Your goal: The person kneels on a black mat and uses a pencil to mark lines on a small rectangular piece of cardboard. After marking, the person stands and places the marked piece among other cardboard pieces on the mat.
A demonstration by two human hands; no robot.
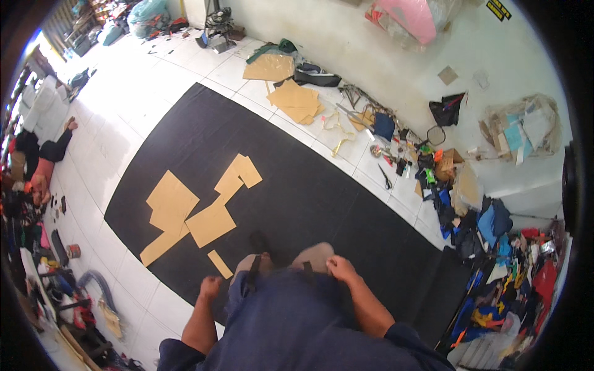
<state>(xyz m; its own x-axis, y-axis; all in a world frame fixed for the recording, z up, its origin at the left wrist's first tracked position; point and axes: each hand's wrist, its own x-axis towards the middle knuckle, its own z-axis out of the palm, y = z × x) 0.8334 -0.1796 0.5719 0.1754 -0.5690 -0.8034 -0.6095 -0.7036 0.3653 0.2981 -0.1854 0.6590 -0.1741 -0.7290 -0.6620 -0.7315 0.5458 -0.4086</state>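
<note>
A broad sheet of black material [297, 210] covers the floor under me. Flat tan cardboard pieces lie on it left of the middle: a large angular one [172, 201], a squarish one [212, 226] touching others, and a narrow strip [220, 264] set apart. My left hand [211, 288] hangs at my left side, fingers curled, close to the strip's lower end. At my right knee, my right hand [341, 269] is closed with its fingers bent in against the trouser leg. No object shows in either hand.
Tan sheets [296, 102], scissors [385, 177] and small tools lie along the wall. Mixed cloth and bags [507, 266] are heaped at right. Another person [46, 154] is on the white tiles at far left, near a tin [73, 251] and more clutter.
</note>
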